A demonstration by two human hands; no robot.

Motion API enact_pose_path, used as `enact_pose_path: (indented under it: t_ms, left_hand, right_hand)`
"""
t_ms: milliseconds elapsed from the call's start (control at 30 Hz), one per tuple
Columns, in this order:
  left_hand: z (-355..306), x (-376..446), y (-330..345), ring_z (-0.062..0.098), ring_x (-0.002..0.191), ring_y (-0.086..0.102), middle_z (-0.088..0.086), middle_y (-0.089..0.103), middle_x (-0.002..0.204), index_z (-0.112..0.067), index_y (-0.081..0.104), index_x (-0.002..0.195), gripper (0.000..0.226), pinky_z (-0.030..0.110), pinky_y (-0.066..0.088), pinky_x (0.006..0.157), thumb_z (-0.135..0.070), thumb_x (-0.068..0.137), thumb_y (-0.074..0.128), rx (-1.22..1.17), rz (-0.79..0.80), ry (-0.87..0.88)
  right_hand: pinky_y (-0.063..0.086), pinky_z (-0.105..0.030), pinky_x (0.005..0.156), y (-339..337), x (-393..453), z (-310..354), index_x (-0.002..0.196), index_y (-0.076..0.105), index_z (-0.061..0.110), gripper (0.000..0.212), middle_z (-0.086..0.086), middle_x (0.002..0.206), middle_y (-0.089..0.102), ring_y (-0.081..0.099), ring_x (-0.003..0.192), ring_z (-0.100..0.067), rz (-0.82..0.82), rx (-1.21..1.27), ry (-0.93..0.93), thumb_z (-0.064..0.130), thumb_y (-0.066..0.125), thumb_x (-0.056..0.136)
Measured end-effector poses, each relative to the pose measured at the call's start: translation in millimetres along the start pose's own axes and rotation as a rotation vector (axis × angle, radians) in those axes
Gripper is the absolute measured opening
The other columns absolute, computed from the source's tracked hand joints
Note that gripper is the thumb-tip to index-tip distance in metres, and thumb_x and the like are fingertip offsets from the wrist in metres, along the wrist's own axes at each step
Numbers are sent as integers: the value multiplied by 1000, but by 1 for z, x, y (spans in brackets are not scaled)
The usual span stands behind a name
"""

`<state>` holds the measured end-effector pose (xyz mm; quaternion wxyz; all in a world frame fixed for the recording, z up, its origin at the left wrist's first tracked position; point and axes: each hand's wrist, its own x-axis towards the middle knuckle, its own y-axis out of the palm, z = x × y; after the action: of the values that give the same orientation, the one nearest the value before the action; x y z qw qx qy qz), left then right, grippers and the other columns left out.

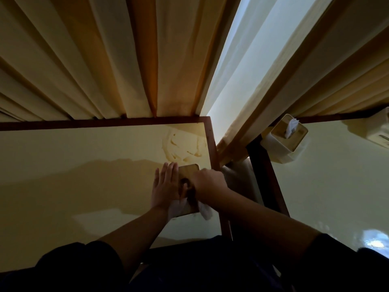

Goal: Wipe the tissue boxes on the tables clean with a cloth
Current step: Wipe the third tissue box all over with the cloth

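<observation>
Resting flat, left hand [166, 186]: fingers are laid straight and close together against the left side of the wooden-topped tissue box [188, 175].
Right hand [207, 183]: fingers are curled over the box top; the grip cannot be told exactly.
Cloth [205, 210]: white, seen below the right hand's fingers, at the box's near end.
Table [84, 165]: a wiped smear [183, 146] is seen beyond the fingertips.
Second tissue box [286, 137]: placed well apart, far right of the fingers.

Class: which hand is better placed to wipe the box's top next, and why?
The right hand. It lies over the wooden-topped box with the white cloth showing beneath it, though its grip is hidden. The left hand lies flat against the box's left side, steadying it.
</observation>
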<state>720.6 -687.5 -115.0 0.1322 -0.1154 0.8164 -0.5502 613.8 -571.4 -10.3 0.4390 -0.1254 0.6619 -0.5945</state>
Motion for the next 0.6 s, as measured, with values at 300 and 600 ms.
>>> enact_pose_path:
  t_ms: [300,600]
  left_hand:
    - [-8,-6,-7,33,156,21,15,34,164,-3,29,160,77,53,7,130,-50,99,28,10,-8,-36]
    - [-4,-2,-3,34,158,18,16,30,167,-5,26,162,79,52,9,129,-54,100,26,-21,30,-56]
  right_hand:
    - [53,-30,61,-11,34,-6,91,73,21,14,4,79,66,63,66,-15,-205,155,144,24,63,101]
    - [56,-24,67,41,-34,-17,134,56,32,41,9,132,59,72,84,-12,-174,168,-2,43,67,96]
